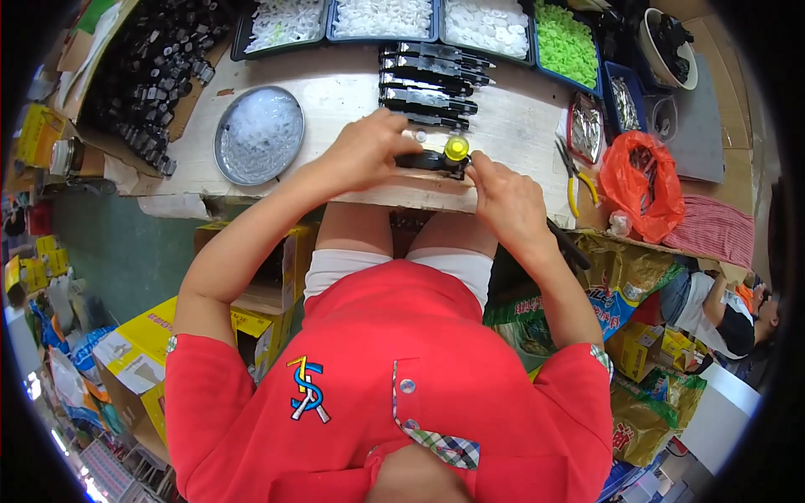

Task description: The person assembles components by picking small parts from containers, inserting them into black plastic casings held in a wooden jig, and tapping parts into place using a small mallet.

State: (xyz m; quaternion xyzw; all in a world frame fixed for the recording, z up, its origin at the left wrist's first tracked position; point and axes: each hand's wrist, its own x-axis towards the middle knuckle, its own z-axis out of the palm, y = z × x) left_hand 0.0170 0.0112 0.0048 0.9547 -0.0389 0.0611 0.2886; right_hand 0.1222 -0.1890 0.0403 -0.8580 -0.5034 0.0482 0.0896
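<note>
A black part [432,160] with one yellow round piece [456,148] was held at the bench's [335,92] front edge, gripped at its ends by the left hand [367,155] and the right hand [510,199]. Beyond, three trays [384,39] were filled with mainly white pieces [381,18] and one with green pieces [566,42]; one lettered emblem [308,391] was borne on the red shirt [402,314].

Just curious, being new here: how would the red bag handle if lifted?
The red bag is probably floppy, its film looking thin and crumpled. The dark pieces inside could spill if it tipped, since its mouth lies open.
</note>
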